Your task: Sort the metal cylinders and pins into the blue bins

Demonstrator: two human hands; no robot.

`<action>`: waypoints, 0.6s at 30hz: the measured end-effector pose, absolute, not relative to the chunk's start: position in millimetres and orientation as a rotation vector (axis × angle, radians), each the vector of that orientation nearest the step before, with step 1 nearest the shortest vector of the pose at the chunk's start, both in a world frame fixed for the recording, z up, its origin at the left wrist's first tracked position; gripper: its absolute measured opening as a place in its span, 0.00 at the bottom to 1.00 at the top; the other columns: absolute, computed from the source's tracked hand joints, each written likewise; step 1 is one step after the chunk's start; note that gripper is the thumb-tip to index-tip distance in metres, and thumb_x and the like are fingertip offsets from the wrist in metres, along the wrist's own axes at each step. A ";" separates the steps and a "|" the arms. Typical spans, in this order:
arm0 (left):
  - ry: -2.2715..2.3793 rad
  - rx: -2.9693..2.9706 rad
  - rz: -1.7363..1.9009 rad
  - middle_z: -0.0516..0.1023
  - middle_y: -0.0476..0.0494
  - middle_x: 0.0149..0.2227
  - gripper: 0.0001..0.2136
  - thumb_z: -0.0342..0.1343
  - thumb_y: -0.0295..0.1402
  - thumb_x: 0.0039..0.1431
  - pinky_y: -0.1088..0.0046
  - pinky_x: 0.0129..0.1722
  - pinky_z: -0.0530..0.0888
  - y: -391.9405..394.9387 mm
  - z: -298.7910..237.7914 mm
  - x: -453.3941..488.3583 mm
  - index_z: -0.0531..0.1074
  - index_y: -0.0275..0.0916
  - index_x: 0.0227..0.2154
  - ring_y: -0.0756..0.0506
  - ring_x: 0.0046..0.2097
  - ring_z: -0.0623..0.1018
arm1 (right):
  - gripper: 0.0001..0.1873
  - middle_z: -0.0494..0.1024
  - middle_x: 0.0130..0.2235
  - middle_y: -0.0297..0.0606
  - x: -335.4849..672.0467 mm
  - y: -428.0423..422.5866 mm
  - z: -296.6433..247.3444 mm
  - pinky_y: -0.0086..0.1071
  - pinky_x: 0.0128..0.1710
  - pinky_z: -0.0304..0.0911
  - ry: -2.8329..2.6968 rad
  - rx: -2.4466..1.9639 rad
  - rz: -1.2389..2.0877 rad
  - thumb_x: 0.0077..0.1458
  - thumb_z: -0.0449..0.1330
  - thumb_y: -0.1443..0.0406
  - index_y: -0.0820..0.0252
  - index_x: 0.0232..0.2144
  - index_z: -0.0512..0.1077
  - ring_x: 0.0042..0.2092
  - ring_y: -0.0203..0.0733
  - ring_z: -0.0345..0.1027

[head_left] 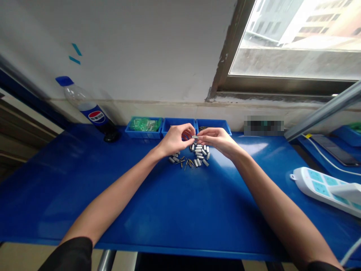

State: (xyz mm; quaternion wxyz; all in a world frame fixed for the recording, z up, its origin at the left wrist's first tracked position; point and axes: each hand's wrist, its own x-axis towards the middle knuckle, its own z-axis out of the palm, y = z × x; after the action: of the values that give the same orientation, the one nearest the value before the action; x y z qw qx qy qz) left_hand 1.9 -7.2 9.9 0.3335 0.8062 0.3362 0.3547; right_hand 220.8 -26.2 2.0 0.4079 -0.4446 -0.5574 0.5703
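Observation:
Both my hands meet above a small pile of grey cylindrical parts [199, 152] and thin brass pins [186, 162] on the blue table [158, 210]. My left hand [177, 138] and my right hand [216, 138] pinch together on one small grey part [194, 137] held between their fingertips. The fingers of both hands are curled closed around it. The pile lies just under and in front of my hands.
Three blue bins [177, 123] stand in a row at the wall; the left one [144, 126] holds green bagged items. A cola bottle [89, 111] lies tilted at the back left. A white power strip [328, 188] and a cable lie on the right.

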 end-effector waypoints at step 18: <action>1.309 2.239 1.145 0.85 0.40 0.43 0.10 0.60 0.26 0.60 0.66 0.44 0.80 18.6 -1.3 -20.1 0.84 0.38 0.41 0.45 0.37 0.83 | 0.08 0.85 0.29 0.37 234.3 -30.7 15.2 0.36 0.31 0.66 -2.151 -1.681 0.785 0.48 0.72 0.63 0.54 0.34 0.83 0.31 0.49 0.79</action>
State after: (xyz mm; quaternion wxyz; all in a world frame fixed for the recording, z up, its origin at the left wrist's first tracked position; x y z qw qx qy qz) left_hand -20.1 18.6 -1.3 0.1526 0.7806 0.4562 0.3991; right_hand 234.3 -30.7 15.2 0.1502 -0.5851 -0.7487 0.2731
